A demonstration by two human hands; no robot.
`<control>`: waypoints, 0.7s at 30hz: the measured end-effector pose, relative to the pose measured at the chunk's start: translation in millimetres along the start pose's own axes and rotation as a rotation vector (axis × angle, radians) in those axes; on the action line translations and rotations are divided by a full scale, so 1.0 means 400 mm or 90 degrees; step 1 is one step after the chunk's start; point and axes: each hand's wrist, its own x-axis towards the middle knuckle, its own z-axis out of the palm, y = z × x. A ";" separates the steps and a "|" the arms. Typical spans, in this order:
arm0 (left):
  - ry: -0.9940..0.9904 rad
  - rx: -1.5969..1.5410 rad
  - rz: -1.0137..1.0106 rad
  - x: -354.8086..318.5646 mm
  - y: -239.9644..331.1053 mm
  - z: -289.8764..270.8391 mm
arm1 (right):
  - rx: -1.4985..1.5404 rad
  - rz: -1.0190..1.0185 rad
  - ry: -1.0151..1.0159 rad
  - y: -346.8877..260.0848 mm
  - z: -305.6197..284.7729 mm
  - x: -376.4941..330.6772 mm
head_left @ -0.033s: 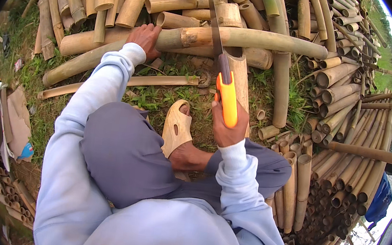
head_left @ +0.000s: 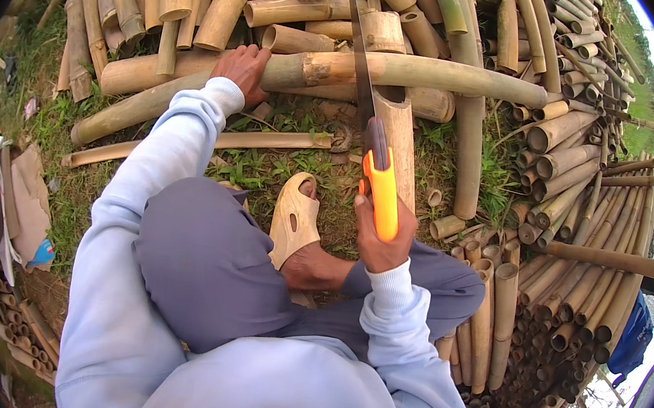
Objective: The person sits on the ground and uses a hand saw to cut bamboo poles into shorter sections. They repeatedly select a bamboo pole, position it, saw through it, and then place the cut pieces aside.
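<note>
Sawing well wants the bamboo pole steady under the clasping left hand — right hand wrapped round the orange saw handle, blade ahead of that grip best drawn square.

Pale blue long-sleeved sweatshirt, ribbed cuffs; purplish-grey trousers; beige openwork clog.

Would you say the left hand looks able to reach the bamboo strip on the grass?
Probably yes, if the left hand leaves the bamboo pole; the strip lies mostly uncovered nearby.
</note>
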 end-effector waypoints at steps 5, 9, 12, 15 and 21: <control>0.006 -0.010 0.009 -0.036 0.004 0.023 | -0.134 0.036 -0.030 -0.068 -0.121 -0.266; 0.009 -0.007 -0.005 -0.009 0.017 0.014 | -0.065 0.018 -0.018 -0.042 -0.038 -0.057; -0.024 0.002 -0.006 0.008 0.023 0.000 | 0.013 -0.009 -0.001 -0.020 0.018 0.071; -0.056 -0.001 -0.030 0.008 0.005 -0.003 | -0.013 0.001 0.004 -0.009 -0.009 -0.044; 0.026 -0.009 -0.001 -0.012 0.002 0.021 | -0.086 -0.005 0.001 -0.038 -0.108 -0.213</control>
